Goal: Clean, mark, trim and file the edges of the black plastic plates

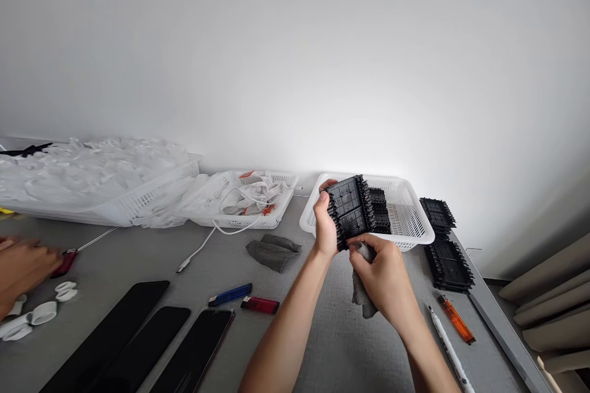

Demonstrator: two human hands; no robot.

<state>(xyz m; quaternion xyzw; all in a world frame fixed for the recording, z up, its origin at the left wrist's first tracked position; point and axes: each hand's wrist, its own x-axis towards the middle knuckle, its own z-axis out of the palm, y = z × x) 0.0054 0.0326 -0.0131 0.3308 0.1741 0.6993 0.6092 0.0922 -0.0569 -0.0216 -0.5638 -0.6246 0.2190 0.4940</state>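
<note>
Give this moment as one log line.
left hand: holds black plastic panel | right hand: holds grey cloth near panel's lower edge | behind: white basket holding similar panels

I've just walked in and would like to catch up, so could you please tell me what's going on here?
The person's left hand holds up a black plastic piece in front of a white basket, while the right hand grips a grey cloth near the piece's lower edge. Similar pieces lie in the basket and on the table to its right. At the far left, another person's hand, blurred, is at a red object.
</note>
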